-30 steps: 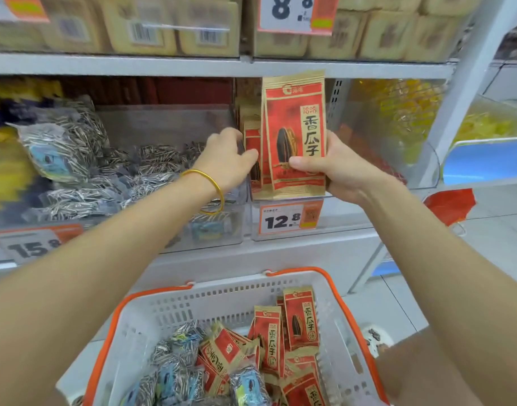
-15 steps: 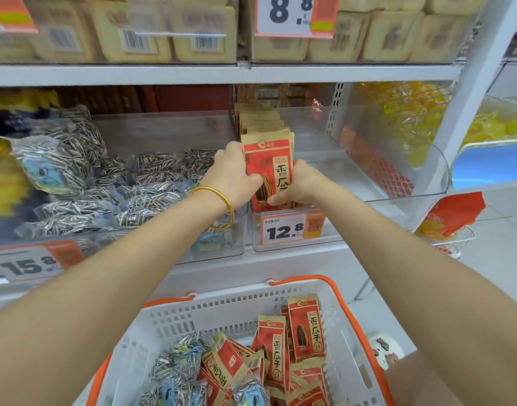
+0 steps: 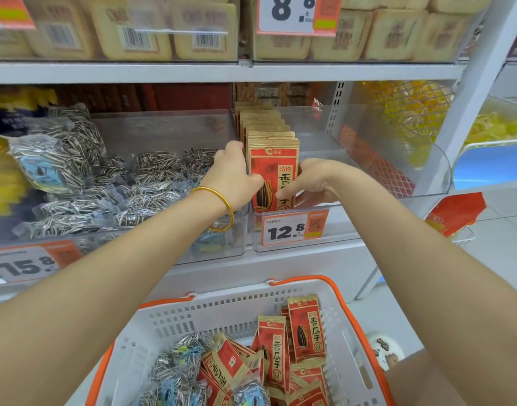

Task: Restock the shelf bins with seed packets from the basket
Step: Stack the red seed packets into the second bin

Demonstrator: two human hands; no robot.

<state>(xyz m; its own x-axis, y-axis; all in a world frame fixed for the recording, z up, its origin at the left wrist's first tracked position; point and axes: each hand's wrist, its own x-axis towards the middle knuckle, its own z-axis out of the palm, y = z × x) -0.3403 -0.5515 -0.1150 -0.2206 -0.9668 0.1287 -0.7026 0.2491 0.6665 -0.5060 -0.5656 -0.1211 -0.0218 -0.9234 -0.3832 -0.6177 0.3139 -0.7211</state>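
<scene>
A red and tan seed packet (image 3: 273, 168) stands upright at the front of a row of like packets in a clear shelf bin (image 3: 397, 159). My left hand (image 3: 232, 174) grips the packet's left edge, thumb on its front. From the other side my right hand (image 3: 313, 183) holds the right edge, thumb pressed on the front too. Below, a white basket with orange rim (image 3: 236, 312) holds more red packets (image 3: 305, 329) and clear striped-seed packets (image 3: 178, 361).
A neighbouring clear bin (image 3: 119, 183) on the left is heaped with striped-seed bags. Price tags read 12.8 (image 3: 292, 230) and 15.8 (image 3: 25, 265). The upper shelf (image 3: 222, 71) carries tan boxes. A white upright post (image 3: 480, 83) stands right, with yellow goods (image 3: 412, 106) beside it.
The red packet came down from in front of the shelf into the bin, at the front of the row. Both hands followed it down and stay on its edges.
</scene>
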